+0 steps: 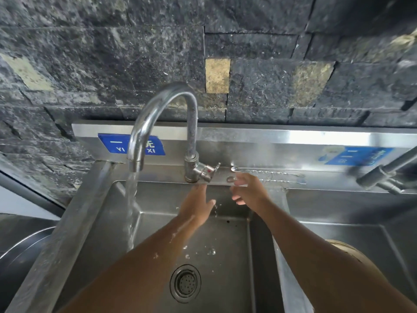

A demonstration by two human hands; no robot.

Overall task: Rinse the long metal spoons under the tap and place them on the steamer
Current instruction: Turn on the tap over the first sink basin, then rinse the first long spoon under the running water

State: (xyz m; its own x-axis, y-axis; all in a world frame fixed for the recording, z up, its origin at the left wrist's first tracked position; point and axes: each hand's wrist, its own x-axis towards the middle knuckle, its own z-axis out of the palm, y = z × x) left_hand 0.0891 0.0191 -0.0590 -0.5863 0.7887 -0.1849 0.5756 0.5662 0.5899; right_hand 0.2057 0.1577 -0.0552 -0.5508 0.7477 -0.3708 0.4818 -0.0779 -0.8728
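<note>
Running tap [158,123], 2 spoons [268,176] on ledge, empty hands beside.

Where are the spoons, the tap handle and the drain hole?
long spoons [270,172], head view, on a twisted handle.
tap handle [217,167], head view, on the lever's tip.
drain [185,283], head view, on the strainer's middle.

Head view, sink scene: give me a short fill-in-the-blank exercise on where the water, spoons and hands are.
1. Water from the tap is ____.
2. The two long metal spoons lie on the ledge behind the sink, to the ____ of the tap handle.
3. The hand whose fingers reach the spoon bowls is the ____ hand.
4. The left hand holds ____.

Missing words: running; right; right; nothing
</note>
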